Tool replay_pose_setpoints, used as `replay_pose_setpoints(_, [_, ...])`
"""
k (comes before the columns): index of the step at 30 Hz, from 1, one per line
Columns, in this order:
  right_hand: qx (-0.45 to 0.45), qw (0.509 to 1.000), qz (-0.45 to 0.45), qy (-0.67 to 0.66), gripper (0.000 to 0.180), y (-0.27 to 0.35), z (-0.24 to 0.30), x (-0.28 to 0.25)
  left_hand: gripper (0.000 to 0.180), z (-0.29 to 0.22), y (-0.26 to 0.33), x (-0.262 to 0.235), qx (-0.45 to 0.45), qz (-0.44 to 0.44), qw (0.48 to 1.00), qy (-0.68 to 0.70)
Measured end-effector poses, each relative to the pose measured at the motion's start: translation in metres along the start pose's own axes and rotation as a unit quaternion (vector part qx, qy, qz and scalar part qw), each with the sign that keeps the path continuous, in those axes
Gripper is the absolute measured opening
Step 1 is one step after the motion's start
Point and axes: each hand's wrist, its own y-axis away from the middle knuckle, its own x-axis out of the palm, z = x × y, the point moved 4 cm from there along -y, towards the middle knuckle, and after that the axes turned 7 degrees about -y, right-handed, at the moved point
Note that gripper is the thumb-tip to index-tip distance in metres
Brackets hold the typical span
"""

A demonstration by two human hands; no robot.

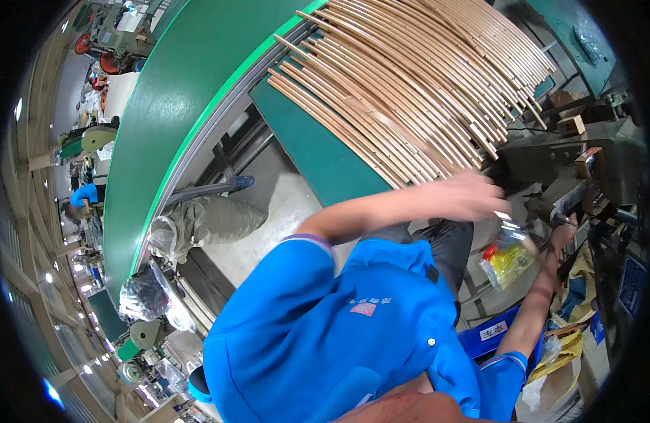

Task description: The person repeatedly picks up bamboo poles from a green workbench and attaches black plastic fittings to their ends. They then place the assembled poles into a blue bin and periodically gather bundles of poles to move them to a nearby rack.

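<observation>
Many copper-coloured metal tubes (409, 77) lie side by side on a green-topped table (314, 158). Over their near right ends is my left hand (473, 196), its fingers smeared by motion. A blurred copper-coloured streak crosses the tubes toward this hand; whether it is a tube in my grip is unclear. Farther right, my right hand (565, 231) is at a metal fixture (566, 208) on a dark machine. Its fingers look closed around a part there, too small and covered to name. Below my left hand hangs a clear bag with yellow and red contents (507, 264).
A long green worktop (166, 106) with a bright green edge curves along the left. A grey-green sack (219, 222) lies on the floor between it and me. By my right forearm stands a blue bin (473, 342). Another person in blue (85, 195) is far left.
</observation>
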Motion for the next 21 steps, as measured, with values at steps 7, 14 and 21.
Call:
replay_pose_setpoints(7, [-0.028, 0.997, -0.077, -0.01, 0.038, 0.021, 0.061, -0.002, 0.012, 0.12, 0.29, 0.023, -0.202, 0.127, 0.969, -0.065])
replay_pose_setpoints(14, [0.18, 0.859, 0.081, -0.472, 0.02, 0.072, 0.18, -0.033, 0.027, 0.167, 0.272, -0.017, -0.263, -0.008, 0.953, -0.15])
replay_pose_setpoints(21, [0.098, 0.889, 0.153, -0.42, 0.021, 0.092, 0.213, -0.029, 0.033, 0.216, 0.267, -0.028, -0.222, 0.129, 0.935, -0.245])
